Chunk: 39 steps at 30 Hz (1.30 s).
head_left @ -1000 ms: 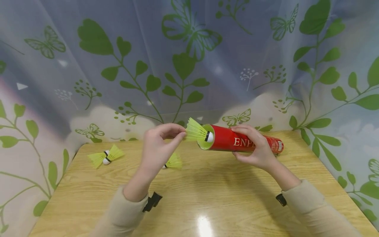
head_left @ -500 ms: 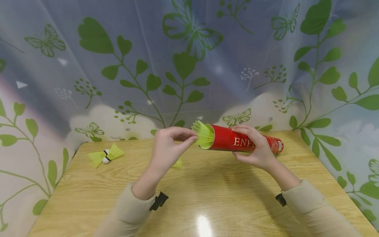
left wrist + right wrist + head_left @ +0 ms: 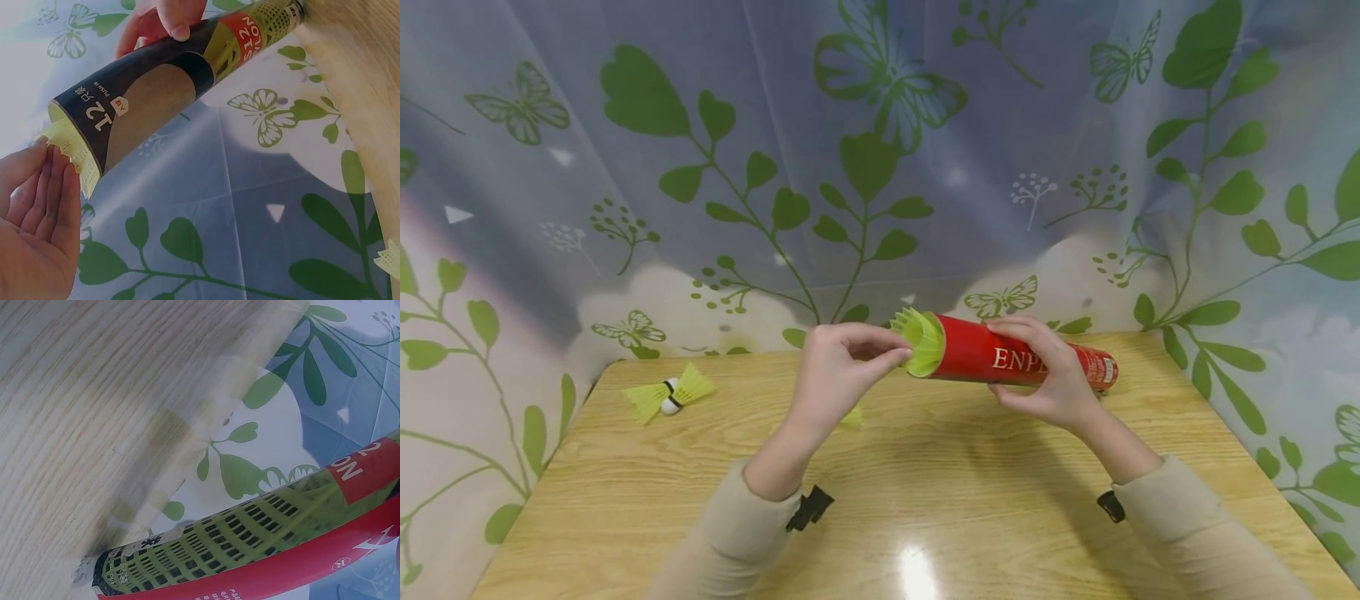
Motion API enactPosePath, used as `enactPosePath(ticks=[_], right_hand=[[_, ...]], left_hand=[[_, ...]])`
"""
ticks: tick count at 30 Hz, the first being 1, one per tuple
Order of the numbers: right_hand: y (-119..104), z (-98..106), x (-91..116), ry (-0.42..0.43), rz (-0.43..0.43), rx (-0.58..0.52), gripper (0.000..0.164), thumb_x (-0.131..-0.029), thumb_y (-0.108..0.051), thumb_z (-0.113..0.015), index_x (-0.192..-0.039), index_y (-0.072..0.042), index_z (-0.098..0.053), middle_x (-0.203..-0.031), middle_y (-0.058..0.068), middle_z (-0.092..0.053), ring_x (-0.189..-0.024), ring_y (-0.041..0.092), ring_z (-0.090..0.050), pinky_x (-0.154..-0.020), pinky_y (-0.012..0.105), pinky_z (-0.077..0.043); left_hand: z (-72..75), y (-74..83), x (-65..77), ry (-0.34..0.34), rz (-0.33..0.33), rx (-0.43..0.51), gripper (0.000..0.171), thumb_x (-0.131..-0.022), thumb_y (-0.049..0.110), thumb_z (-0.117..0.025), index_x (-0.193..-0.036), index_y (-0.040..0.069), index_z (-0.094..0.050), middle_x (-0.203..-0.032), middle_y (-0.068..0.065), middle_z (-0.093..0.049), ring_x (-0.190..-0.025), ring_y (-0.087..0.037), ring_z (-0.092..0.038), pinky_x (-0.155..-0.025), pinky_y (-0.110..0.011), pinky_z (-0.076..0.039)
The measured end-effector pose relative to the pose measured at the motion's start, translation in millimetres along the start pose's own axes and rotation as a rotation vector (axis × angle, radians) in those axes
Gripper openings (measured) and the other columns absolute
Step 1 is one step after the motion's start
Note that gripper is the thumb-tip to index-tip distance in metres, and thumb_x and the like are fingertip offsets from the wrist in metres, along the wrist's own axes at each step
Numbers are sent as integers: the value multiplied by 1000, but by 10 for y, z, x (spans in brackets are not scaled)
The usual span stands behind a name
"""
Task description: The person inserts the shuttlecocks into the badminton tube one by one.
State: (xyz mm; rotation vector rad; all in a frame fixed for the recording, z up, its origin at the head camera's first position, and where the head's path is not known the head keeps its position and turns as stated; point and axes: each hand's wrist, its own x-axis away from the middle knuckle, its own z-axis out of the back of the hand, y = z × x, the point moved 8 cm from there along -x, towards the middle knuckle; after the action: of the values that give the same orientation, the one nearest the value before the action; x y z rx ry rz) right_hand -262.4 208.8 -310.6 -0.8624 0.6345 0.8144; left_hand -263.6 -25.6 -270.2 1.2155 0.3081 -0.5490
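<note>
A red shuttlecock tube point(image 3: 973, 350) is tilted above the table, its open mouth facing left. My right hand point(image 3: 1048, 371) grips it around the middle. In the mouth sits a yellow nylon shuttlecock point(image 3: 919, 333); its cork is hidden inside and the skirt's rim sticks out. My left hand point(image 3: 838, 375) pinches that rim between thumb and finger. The left wrist view shows the same skirt point(image 3: 81, 156) poking from the tube's dark side point(image 3: 94, 125). In the right wrist view, the tube's clear window point(image 3: 219, 540) reveals yellow-green skirts stacked inside.
Two yellow shuttlecocks, one on the left point(image 3: 643, 402) and one on the right point(image 3: 692, 387), lie touching on the wooden table point(image 3: 970, 500). Part of another shuttlecock point(image 3: 852, 418) shows behind my left wrist. A patterned curtain point(image 3: 737, 83) borders the table's back and sides.
My left hand has moved right, carrying the shuttlecock cork-first into the tube's mouth; the cork, visible earlier, is now hidden. The right hand and tube have stayed almost still.
</note>
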Motion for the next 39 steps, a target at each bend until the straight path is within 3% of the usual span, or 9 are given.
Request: enactPosePath(ticks=[5,9,20,25,33,39], right_hand=[[-159,18,-60,3,19,-24,67,-55,7,-77,-119,6,-56,-121,26,-56,-119,29,-50,-104,19,-38],[-241,25,-89,3,28,-18,66,-55,8,-77,-118,8,-56,-121,24,-57,-117,31,-51,-104,19,-37],[57,-26,32,-5,44,-19,68,-57,-3,-79,-122,1,-57,-125,19,-57,-122,26,-49,-106,24,-37],[81,-32,41,-13,37,-19,67,-59,-5,-78,-123,-1,-57,-126,17,-57,-122,27,-49,-106,25,-38],[102,-33,59,-13,35,-25,71,-55,-2,-80,-122,1,-57,-124,22,-56,-123,24,-48,-106,23,-37],[87,-24,61,-21,26,-22,69,-58,-3,-78,-123,0,-57,-127,16,-56,-123,27,-48,-104,22,-39]], left_hand=[[-63,-39,-13,-32,20,40,6,-77,16,-79,-82,14,-77,-78,0,-73,-64,-14,-68,-59,-26,-56],[-105,-64,-25,-50,27,55,6,-77,16,-79,-82,14,-77,-78,-1,-73,-65,-15,-68,-59,-27,-56],[-185,-62,-47,-110,55,98,6,-77,12,-79,-82,11,-77,-79,-2,-74,-65,-11,-68,-60,-28,-56],[-213,-61,-50,-128,66,99,6,-77,12,-79,-82,12,-77,-79,-1,-74,-65,-11,-67,-58,-26,-55],[-255,-90,-43,-147,78,93,6,-77,13,-79,-83,14,-77,-79,1,-73,-64,-11,-66,-56,-25,-53],[-277,-83,-40,-157,84,98,6,-77,12,-78,-83,14,-77,-80,0,-73,-64,-11,-66,-58,-27,-55]])
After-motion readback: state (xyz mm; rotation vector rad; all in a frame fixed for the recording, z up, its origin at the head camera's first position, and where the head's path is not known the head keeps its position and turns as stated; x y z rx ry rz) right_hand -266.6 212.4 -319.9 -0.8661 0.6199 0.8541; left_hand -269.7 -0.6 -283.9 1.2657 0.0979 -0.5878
